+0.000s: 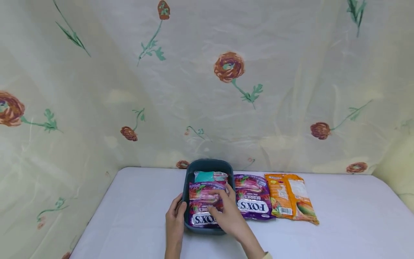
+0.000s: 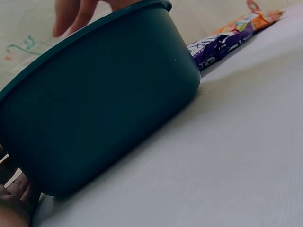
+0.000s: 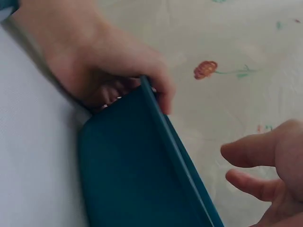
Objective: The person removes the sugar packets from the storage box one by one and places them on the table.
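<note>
A dark teal plastic bin (image 1: 209, 231) stands on the white table. My left hand (image 1: 175, 216) grips its left side; in the right wrist view the thumb of that left hand (image 3: 128, 56) hooks over the rim. Inside the bin lies a purple Fox's Berries candy bag (image 1: 201, 208), with part of a turquoise packet (image 1: 203, 176) showing behind it. Over the candy bag is my right hand (image 1: 230, 216), thumb and fingers spread apart. Whether those fingertips touch the bag, I cannot tell. The right wrist view shows the right hand (image 3: 279, 165) above the rim, holding nothing visible.
Right of the bin lies a second purple Fox's Berries bag (image 1: 252, 196). Beside it is an orange candy bag (image 1: 292, 198) with a mango picture. A flower-printed curtain (image 1: 278, 118) hangs behind the white table (image 1: 136, 216).
</note>
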Demonstrator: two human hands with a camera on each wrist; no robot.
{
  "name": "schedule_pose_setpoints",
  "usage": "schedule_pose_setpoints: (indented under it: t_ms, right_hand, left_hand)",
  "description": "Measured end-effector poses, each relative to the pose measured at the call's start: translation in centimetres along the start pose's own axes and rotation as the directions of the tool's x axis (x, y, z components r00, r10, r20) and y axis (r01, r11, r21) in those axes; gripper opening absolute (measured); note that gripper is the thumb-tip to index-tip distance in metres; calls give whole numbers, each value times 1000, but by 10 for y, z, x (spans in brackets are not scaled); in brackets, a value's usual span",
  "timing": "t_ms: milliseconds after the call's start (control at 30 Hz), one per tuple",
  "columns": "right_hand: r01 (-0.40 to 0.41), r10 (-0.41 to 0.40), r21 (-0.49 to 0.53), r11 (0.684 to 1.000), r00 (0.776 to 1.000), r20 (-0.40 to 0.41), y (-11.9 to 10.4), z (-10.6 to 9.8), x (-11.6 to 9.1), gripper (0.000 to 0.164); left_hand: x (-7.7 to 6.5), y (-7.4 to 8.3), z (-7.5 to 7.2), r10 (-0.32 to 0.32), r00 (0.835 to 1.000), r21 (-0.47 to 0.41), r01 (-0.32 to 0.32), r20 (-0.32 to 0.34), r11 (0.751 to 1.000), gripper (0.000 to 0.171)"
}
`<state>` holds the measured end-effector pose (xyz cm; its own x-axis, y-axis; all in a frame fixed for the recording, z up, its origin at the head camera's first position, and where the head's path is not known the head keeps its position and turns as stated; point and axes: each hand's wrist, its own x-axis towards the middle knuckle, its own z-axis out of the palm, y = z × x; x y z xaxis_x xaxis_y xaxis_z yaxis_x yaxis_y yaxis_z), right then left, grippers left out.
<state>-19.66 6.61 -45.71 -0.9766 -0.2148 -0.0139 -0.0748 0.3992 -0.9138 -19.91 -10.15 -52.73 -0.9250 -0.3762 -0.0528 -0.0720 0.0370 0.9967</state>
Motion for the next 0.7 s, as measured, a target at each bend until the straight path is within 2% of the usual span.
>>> schedule_pose_setpoints:
  t_ms: [100,200,467,700]
  right_hand:
    - [-47,46,77,996,999,10,0,-5,-1,33]
    - [-44,41,100,994,999,32,0,-7,-2,31]
    - [70,-69,-28,997,996,51,1,-4,-1,27]
    - [132,-129,-85,988,991,35,8,-6,-2,36]
  left_hand:
    - [0,-1,0,6,1000,12,-6,-16,1000,41]
    - [-1,0,0,20,999,21,-19,-27,1000,42]
    - [-2,3,-2,-12,1000,-8,12,-12,1000,40]
    - [-2,3,1,-21,1000,-16,21,-6,1000,40]
